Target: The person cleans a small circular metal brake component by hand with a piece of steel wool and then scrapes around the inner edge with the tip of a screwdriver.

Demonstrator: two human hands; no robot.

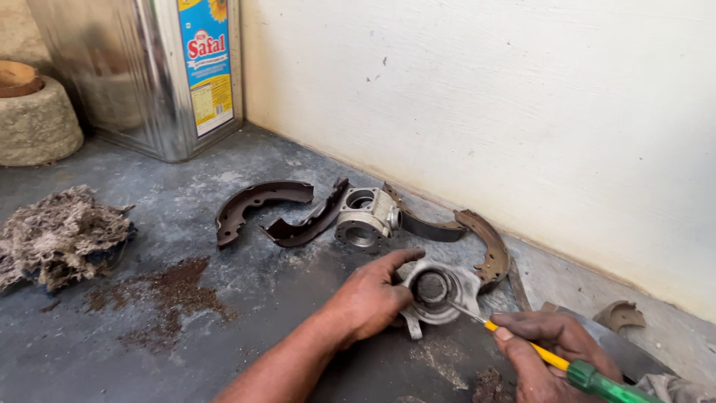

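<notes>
My left hand [369, 297] grips a round grey metal housing [438, 289] that lies on the dark floor, fingers curled over its left rim. My right hand [548, 351] holds a screwdriver [556, 360] with a yellow shaft sleeve and green handle. Its metal tip touches the inside of the housing's round bore. A second metal cylinder part [365, 218] lies just beyond. Curved brown brake shoes lie around it: one at the left [257, 203], one leaning on the cylinder [309, 222], and one at the right [488, 246] by the wall.
A cream wall [485, 112] runs along the right. A tall shiny metal tin [149, 71] stands in the back corner beside a round stone block [33, 123]. A wad of grey fibre waste [60, 235] and rusty dust [168, 291] lie at the left.
</notes>
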